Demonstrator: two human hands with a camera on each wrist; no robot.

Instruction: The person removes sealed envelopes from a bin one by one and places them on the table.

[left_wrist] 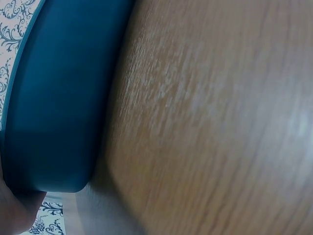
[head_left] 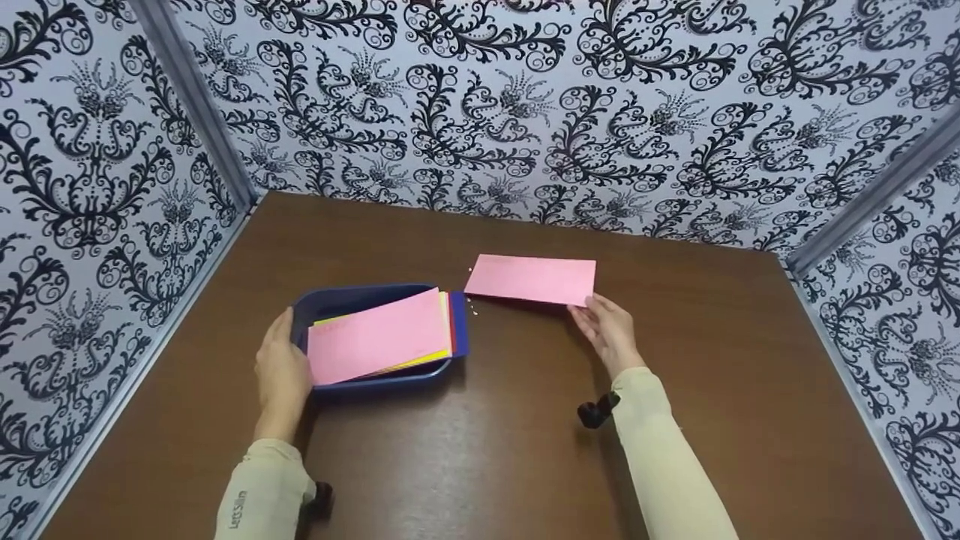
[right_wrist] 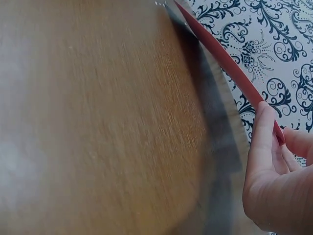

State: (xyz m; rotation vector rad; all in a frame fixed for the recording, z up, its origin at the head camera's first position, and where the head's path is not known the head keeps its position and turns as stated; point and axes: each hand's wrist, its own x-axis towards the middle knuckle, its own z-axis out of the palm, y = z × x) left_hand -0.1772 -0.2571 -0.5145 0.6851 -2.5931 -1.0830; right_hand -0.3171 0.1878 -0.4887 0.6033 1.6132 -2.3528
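My right hand (head_left: 609, 330) pinches a pink envelope (head_left: 531, 279) by its near right corner and holds it over the table, right of a dark blue plastic tub (head_left: 375, 384). In the right wrist view the envelope (right_wrist: 230, 63) shows nearly edge-on between thumb and fingers. At the tub's left end, my left hand (head_left: 283, 367) grips the side and rim. Inside the tub lies a stack of envelopes, a pink one (head_left: 379, 337) on top, with yellow, red and blue (head_left: 460, 324) edges sticking out at the right. The left wrist view shows the tub's outer wall (left_wrist: 58, 98).
The brown wooden table (head_left: 480, 465) carries a few tiny white specks (head_left: 472, 306) between tub and held envelope. Black-and-white patterned walls (head_left: 480, 112) rise at the back and both sides. Small black devices (head_left: 596, 412) hang under both wrists.
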